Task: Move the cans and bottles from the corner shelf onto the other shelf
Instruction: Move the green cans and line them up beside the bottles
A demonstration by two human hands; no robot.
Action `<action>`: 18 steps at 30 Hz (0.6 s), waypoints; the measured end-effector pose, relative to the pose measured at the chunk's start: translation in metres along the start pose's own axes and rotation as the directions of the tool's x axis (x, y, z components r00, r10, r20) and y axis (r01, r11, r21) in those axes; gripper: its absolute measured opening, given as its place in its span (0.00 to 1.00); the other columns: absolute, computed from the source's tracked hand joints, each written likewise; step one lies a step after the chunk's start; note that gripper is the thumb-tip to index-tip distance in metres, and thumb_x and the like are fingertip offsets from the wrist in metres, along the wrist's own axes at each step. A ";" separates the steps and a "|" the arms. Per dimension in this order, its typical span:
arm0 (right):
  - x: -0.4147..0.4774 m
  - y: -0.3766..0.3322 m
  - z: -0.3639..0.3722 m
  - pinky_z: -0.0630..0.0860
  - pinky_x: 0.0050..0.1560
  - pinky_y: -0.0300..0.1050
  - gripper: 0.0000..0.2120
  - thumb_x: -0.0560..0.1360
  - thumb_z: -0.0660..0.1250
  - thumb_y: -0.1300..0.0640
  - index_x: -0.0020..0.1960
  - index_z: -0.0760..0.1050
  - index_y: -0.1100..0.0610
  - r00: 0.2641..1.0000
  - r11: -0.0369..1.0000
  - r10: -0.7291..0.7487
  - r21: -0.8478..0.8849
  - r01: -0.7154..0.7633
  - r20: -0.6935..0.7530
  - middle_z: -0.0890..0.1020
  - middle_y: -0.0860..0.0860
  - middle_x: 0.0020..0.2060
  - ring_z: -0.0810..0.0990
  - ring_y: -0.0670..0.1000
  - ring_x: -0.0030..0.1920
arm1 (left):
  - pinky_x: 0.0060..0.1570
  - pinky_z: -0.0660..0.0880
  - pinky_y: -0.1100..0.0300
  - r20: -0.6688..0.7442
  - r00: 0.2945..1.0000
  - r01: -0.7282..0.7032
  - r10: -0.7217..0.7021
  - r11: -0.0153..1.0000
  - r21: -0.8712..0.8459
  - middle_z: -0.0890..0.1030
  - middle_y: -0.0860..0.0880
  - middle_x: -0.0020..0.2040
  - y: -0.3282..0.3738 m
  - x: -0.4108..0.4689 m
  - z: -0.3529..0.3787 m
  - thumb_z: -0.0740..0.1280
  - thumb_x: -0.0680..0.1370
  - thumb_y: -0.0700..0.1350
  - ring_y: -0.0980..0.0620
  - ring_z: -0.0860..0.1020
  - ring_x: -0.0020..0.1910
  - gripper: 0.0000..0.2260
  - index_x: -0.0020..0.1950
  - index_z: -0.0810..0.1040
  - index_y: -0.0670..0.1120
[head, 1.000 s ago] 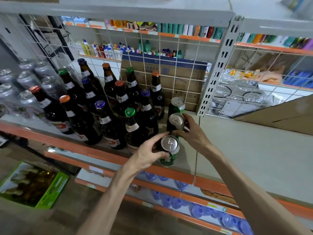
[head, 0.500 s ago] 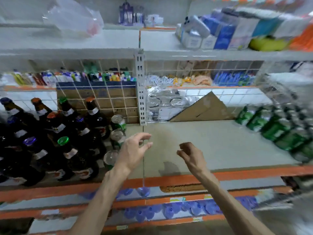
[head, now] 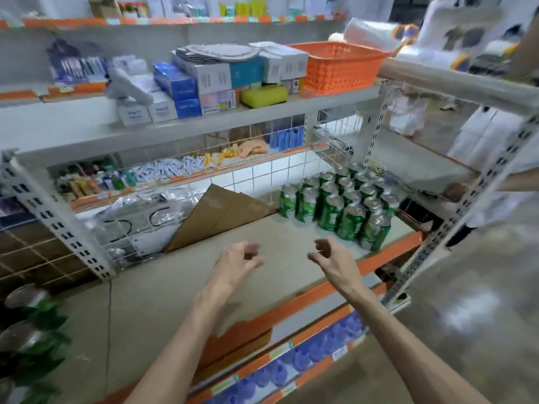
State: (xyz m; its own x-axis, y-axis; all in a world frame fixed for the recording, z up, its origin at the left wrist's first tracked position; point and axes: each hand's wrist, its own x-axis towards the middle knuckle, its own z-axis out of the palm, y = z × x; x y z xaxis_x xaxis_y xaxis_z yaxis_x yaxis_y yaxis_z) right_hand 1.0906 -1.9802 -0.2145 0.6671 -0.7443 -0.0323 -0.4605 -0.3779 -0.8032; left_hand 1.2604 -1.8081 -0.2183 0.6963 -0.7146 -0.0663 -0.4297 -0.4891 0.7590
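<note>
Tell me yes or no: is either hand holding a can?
No, the left hand and right hand are both empty above the shelf, apart from the cans.

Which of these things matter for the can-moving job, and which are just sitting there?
For the job: green cans, shelf, left hand and right hand, both empty.
Just lying about: orange basket, yellow sponge, cardboard, boxes.

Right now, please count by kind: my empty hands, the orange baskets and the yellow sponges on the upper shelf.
Empty hands: 2 (left hand, right hand)
Orange basket: 1
Yellow sponge: 1
Total: 4
</note>
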 end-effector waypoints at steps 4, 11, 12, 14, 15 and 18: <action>0.028 0.011 -0.021 0.76 0.53 0.44 0.19 0.74 0.72 0.53 0.61 0.75 0.59 0.999 1.000 -0.009 -0.001 0.008 -0.037 0.81 0.52 0.52 0.80 0.51 0.51 | 0.57 0.73 0.63 -0.002 1.000 0.025 -0.025 1.000 -0.006 0.84 0.52 0.57 0.015 0.031 0.017 0.73 0.75 0.48 0.55 0.81 0.56 0.16 0.63 0.81 0.49; 0.079 0.011 -0.022 0.76 0.54 0.50 0.22 0.73 0.72 0.49 0.62 0.74 0.59 0.999 0.999 0.027 -0.033 -0.028 -0.019 0.80 0.53 0.54 0.79 0.52 0.52 | 0.54 0.76 0.60 -0.006 0.999 0.053 -0.053 0.996 -0.071 0.82 0.51 0.56 0.021 0.088 0.026 0.73 0.76 0.46 0.54 0.81 0.53 0.16 0.63 0.79 0.49; 0.087 0.010 -0.020 0.76 0.54 0.51 0.23 0.73 0.71 0.48 0.62 0.73 0.59 1.000 0.998 0.016 -0.056 -0.018 -0.025 0.80 0.53 0.53 0.78 0.53 0.52 | 0.56 0.76 0.56 0.002 0.998 0.064 -0.064 0.994 -0.090 0.81 0.51 0.57 0.020 0.099 0.028 0.73 0.76 0.46 0.53 0.80 0.54 0.16 0.63 0.78 0.50; 0.104 0.006 -0.016 0.76 0.55 0.54 0.25 0.73 0.71 0.46 0.64 0.71 0.59 0.999 0.997 0.017 -0.072 -0.020 -0.040 0.80 0.53 0.54 0.78 0.55 0.54 | 0.54 0.76 0.57 -0.007 0.998 0.063 -0.064 0.992 -0.112 0.80 0.51 0.59 0.017 0.121 0.033 0.72 0.77 0.46 0.53 0.79 0.56 0.17 0.64 0.76 0.50; 0.114 0.005 -0.013 0.75 0.56 0.55 0.26 0.73 0.72 0.46 0.65 0.70 0.59 0.998 0.997 0.035 -0.072 -0.039 -0.051 0.79 0.53 0.54 0.78 0.55 0.54 | 0.52 0.75 0.60 -0.011 0.998 0.056 -0.058 0.990 -0.127 0.79 0.50 0.59 0.017 0.132 0.035 0.72 0.77 0.45 0.53 0.78 0.57 0.18 0.66 0.75 0.49; 0.142 0.001 -0.002 0.74 0.46 0.51 0.24 0.72 0.72 0.47 0.60 0.70 0.58 0.995 0.991 0.040 -0.124 -0.051 -0.091 0.77 0.52 0.47 0.77 0.55 0.47 | 0.51 0.71 0.63 0.013 0.999 0.053 -0.051 0.989 -0.138 0.77 0.50 0.63 0.016 0.166 0.045 0.72 0.77 0.43 0.53 0.76 0.60 0.20 0.67 0.73 0.46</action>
State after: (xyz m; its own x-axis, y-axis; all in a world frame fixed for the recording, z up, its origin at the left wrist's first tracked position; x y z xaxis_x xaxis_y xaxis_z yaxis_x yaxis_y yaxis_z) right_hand 1.1839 -2.0875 -0.2190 0.5922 -0.8057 -0.0102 -0.5629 -0.4047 -0.7207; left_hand 1.3434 -1.9567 -0.2461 0.7098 -0.6951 -0.1139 -0.3088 -0.4524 0.8366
